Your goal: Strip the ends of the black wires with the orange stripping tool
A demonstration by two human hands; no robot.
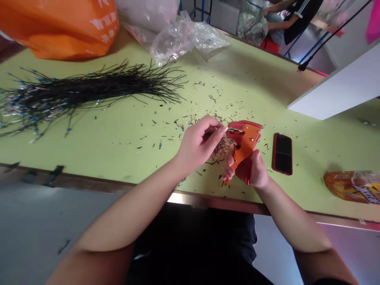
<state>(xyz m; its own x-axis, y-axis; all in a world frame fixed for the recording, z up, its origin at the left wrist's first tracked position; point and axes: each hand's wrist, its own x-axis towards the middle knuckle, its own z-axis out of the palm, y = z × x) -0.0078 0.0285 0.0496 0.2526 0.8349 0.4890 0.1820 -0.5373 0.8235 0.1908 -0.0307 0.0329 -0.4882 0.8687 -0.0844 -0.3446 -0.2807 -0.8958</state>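
Observation:
My right hand (255, 168) is closed round the handles of an orange and red wire stripper (251, 138), whose jaws point left. Thumb and fingers of my left hand (198, 140) are pinched together at those jaws; what they hold is too small and hidden to name. Beneath the tool lies a heap of short copper-coloured and dark scraps (221, 148), partly covered by my hands. A long bundle of black wires (103, 85) with blue tips at the left ends rests on the table to the left.
An orange bag (65, 29) and clear plastic bags (184, 37) stand along the back. Right of my hands are a phone (282, 153) and a bottle (353, 186) on its side. A white panel (338, 85) juts in. A person (299, 19) works beyond the table.

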